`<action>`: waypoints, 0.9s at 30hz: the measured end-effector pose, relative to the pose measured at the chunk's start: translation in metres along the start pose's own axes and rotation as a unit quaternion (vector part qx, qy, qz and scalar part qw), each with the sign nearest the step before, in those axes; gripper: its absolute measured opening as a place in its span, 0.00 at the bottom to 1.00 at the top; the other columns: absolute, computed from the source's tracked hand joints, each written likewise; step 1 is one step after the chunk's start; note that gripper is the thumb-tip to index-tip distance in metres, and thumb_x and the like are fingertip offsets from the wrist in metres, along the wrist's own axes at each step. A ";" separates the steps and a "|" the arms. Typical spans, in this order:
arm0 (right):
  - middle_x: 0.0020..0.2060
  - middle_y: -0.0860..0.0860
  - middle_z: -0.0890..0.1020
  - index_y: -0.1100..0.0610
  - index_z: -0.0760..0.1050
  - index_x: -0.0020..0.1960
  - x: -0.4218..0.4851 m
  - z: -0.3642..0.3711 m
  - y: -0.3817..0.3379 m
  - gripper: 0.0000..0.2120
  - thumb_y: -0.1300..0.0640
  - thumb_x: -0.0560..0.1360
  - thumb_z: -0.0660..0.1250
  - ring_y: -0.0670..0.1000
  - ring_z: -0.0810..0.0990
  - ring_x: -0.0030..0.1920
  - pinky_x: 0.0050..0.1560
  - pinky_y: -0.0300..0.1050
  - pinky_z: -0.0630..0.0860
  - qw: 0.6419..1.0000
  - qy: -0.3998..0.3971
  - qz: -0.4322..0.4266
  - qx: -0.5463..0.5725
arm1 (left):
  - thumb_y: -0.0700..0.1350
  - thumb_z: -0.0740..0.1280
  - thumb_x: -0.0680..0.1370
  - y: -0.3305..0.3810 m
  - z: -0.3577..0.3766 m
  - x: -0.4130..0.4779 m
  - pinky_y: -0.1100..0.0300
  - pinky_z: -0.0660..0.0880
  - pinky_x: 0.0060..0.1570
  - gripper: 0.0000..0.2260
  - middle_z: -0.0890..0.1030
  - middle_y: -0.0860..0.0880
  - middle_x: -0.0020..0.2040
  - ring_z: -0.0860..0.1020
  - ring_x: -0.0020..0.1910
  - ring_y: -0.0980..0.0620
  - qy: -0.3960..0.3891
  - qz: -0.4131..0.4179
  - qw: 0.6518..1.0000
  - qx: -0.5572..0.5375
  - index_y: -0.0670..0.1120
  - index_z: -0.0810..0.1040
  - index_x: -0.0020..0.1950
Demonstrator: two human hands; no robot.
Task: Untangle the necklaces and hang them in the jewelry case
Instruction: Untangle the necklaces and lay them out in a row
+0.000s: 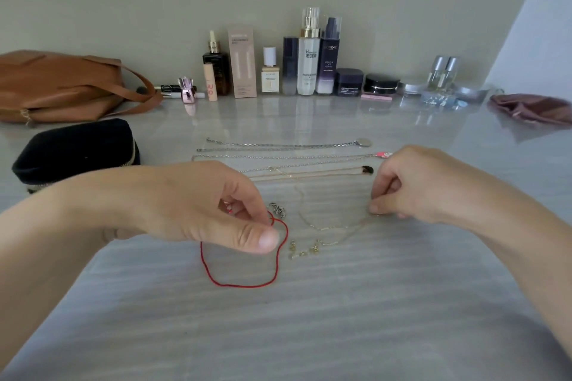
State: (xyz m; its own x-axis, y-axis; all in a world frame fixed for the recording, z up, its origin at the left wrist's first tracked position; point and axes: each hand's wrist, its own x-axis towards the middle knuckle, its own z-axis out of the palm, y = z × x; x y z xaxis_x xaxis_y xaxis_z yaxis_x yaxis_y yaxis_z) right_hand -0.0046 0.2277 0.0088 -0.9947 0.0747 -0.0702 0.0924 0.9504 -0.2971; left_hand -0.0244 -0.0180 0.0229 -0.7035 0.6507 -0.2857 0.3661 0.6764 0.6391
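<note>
A red cord necklace lies looped on the grey tabletop. My left hand pinches its upper end between thumb and forefinger. A thin gold chain curves across the middle, and my right hand pinches its right end against the table. Small gold charms and a silver clasp piece lie between the two. Behind my hands, several silver and gold necklaces lie straightened in rows. The black zip jewelry case sits shut at the left.
A brown leather bag lies at the back left. A row of cosmetic bottles and jars lines the wall. A mauve pouch sits at the far right, beside small glass vials.
</note>
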 end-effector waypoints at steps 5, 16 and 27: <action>0.32 0.43 0.79 0.48 0.74 0.32 0.001 0.003 -0.002 0.10 0.55 0.71 0.69 0.47 0.78 0.38 0.42 0.41 0.73 0.999 -0.013 -0.034 0.001 | 0.64 0.66 0.56 0.009 0.015 0.010 0.68 0.73 0.34 0.20 0.81 0.58 0.32 0.75 0.30 0.63 0.146 -0.002 0.987 -0.061 0.53 0.82 0.39; 0.30 0.50 0.85 0.54 0.80 0.39 -0.026 -0.048 -0.056 0.04 0.62 0.69 0.70 0.45 0.82 0.32 0.29 0.34 0.75 0.954 0.029 -0.187 0.234 | 0.43 0.62 0.77 0.018 0.029 0.018 0.75 0.71 0.41 0.08 0.83 0.57 0.41 0.79 0.44 0.66 0.255 0.118 0.926 -0.254 0.53 0.79 0.47; 0.24 0.50 0.82 0.58 0.80 0.39 -0.032 -0.073 -0.098 0.02 0.62 0.69 0.70 0.39 0.77 0.23 0.22 0.30 0.70 0.949 0.098 -0.204 0.221 | 0.46 0.67 0.71 0.017 0.013 0.005 0.55 0.72 0.51 0.06 0.80 0.52 0.28 0.79 0.31 0.56 0.220 0.192 0.854 -0.431 0.46 0.81 0.39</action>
State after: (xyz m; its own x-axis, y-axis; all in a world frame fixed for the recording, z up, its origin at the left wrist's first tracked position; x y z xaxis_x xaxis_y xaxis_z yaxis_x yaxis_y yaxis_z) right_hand 0.0150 0.1542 0.1098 -0.9368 -0.1755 0.3028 -0.3356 0.6958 -0.6349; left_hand -0.0143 0.0016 0.0232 -0.8624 0.4465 0.2384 0.1705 -0.1873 0.9674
